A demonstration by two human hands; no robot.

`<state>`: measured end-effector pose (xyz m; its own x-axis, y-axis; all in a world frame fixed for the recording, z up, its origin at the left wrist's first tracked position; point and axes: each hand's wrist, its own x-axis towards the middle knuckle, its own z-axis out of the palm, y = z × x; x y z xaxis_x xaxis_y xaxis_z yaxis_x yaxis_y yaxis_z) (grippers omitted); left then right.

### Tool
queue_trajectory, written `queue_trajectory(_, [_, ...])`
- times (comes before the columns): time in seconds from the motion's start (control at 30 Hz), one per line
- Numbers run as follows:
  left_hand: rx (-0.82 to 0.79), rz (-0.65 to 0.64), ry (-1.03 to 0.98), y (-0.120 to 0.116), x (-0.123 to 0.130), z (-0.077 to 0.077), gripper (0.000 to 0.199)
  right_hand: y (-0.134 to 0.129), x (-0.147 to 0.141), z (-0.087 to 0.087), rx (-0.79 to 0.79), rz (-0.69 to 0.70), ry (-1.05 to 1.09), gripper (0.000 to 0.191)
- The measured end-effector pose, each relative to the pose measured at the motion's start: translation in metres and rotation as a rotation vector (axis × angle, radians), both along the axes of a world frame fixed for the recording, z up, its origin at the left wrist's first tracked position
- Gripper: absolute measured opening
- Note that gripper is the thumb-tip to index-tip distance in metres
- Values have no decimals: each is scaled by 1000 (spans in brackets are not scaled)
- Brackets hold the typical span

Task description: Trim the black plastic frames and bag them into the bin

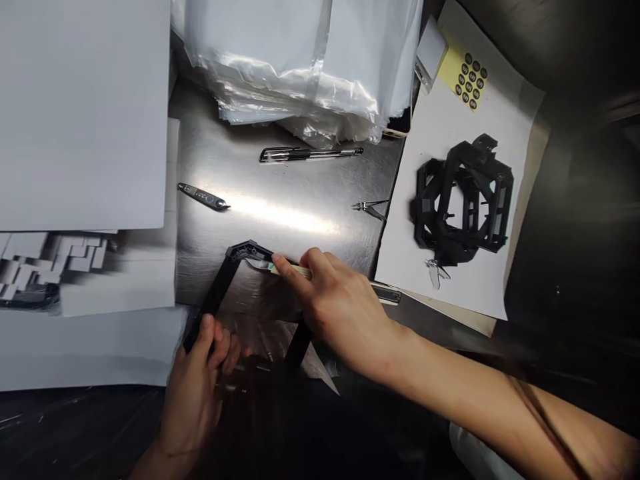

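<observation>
My left hand [203, 363] is closed around the left side of a black plastic frame [220, 285], tilted above the metal table's near edge. In my right hand [345, 303] is a small knife [293, 269] with a pale yellow-green handle, the index finger stretched along it. Its curved blade lies at the inner edge of the frame's upper corner; whether it touches the plastic I cannot tell. Part of the frame's upper bar is hidden behind my right hand, and its lower part is lost in shadow.
Behind the hands lie a black pen [310, 154], a dark pen-shaped tool [203, 197] and small nippers [370, 208]. Stacked plastic bags [300, 67] stand at the back. Several black frames [463, 200] and a yellow sticker sheet [467, 80] rest on white paper [400, 250]. White sheets [83, 113] cover the left.
</observation>
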<state>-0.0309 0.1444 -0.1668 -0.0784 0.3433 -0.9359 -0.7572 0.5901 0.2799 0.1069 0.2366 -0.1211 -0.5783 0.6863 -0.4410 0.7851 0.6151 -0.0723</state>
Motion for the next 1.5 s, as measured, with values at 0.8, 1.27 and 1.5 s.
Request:
queue_trajectory(0.8, [117, -23, -2, -5, 0, -3, 32, -32, 2, -35, 133, -266, 199, 44])
queue_trajectory(1.27, [92, -37, 8, -2, 0, -1, 32, -9, 3, -13, -136, -289, 179, 50])
queue_trajectory(1.5, [76, -19, -2, -1, 2, -1, 33, -9, 3, -13, -125, -265, 196, 47])
